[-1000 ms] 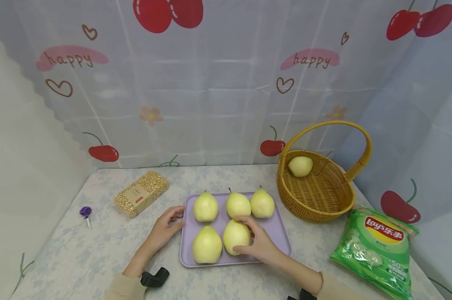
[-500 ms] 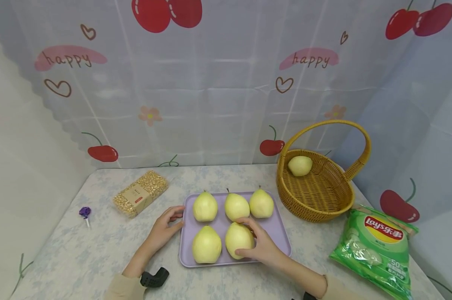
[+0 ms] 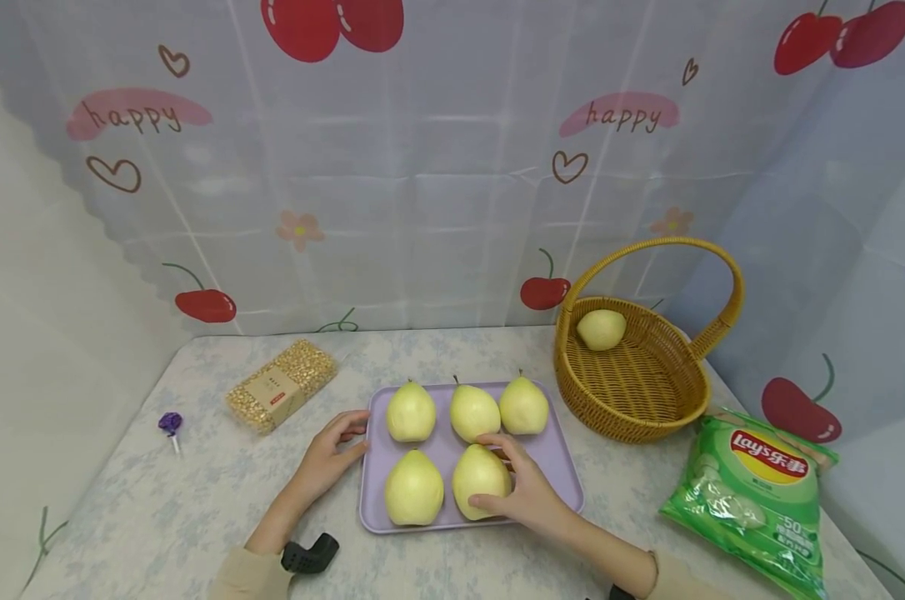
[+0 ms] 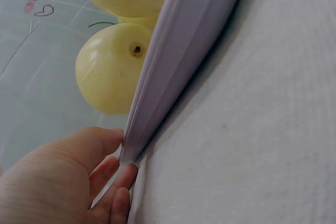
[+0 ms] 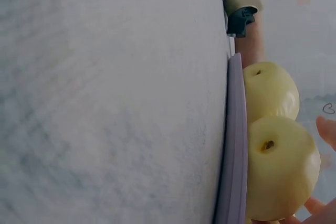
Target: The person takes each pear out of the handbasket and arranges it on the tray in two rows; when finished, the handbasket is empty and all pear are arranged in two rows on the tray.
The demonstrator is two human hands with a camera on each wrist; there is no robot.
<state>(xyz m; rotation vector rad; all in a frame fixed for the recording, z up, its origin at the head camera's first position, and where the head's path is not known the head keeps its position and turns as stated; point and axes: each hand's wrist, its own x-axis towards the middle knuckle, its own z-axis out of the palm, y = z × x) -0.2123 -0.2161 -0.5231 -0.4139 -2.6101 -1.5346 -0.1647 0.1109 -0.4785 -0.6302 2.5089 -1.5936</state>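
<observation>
A lilac tray (image 3: 441,454) carries several pale yellow pears. My right hand (image 3: 531,492) curls round the front right pear (image 3: 478,482), thumb at the near side and fingers behind. In the right wrist view the thumb (image 5: 327,131) shows a little off this pear (image 5: 281,169), while fingertips touch its far side. My left hand (image 3: 331,454) rests its thumb and fingertips against the tray's left edge. The left wrist view shows that hand (image 4: 63,177) touching the tray's rim (image 4: 157,72). Beside the held pear sits the front left pear (image 3: 413,489); three more form the back row.
Behind the tray to the right stands a wicker basket (image 3: 632,408) with a tall handle and one pear (image 3: 602,330) inside. A green chip bag (image 3: 752,500) lies right. To the left are a bag of yellow grains (image 3: 282,386) and a purple lollipop (image 3: 171,425).
The front right pear has shifted slightly right and nearer with my right hand around it. The pear behind it has tilted a little left. My left hand has stayed at the tray's edge.
</observation>
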